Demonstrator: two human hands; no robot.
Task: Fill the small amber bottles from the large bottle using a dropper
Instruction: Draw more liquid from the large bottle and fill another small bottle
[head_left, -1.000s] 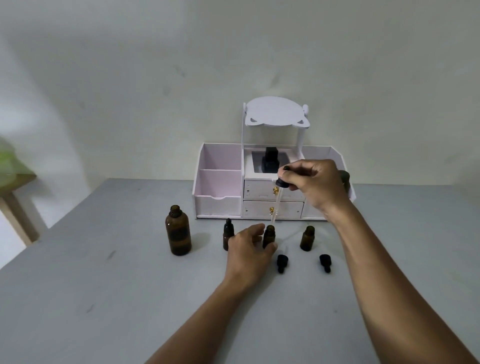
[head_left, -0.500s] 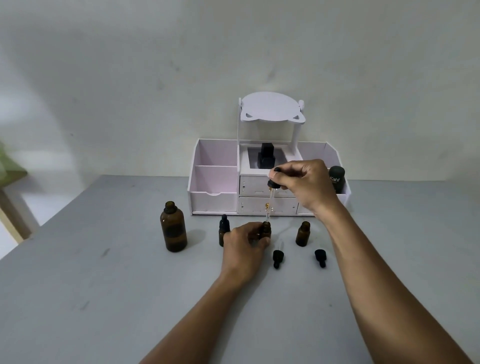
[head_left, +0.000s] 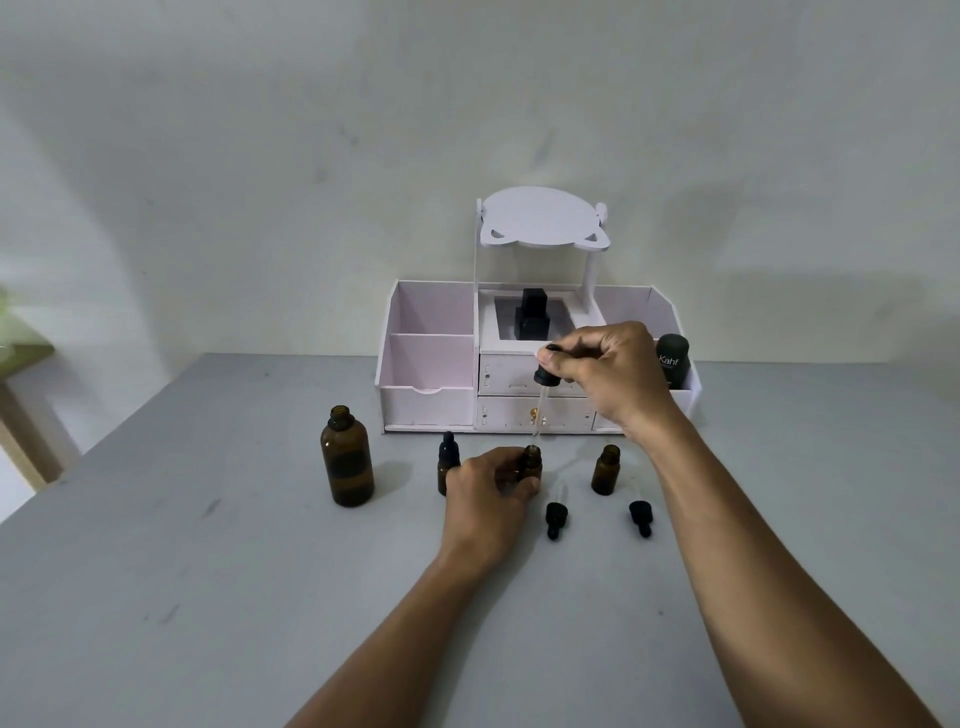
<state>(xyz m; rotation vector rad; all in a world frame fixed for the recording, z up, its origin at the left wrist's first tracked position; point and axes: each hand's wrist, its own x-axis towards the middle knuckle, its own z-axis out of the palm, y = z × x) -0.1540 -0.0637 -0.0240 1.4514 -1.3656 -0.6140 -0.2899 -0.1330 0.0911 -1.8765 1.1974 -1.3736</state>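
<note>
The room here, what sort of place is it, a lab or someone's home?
Probably a home desk, not a lab. A plain grey table stands against a bare wall, with a small white vanity organizer holding a cosmetics bottle. The amber bottles look like hobby refilling.

The near half of the grey table (head_left: 208, 597) lies open for a hand. Across the middle stand a large open amber glass bottle (head_left: 347, 457), three small amber bottles (head_left: 605, 470) and two loose black dropper caps (head_left: 556, 517). Behind them the white-and-pink drawer organiser (head_left: 431, 374) blocks the way.
</note>
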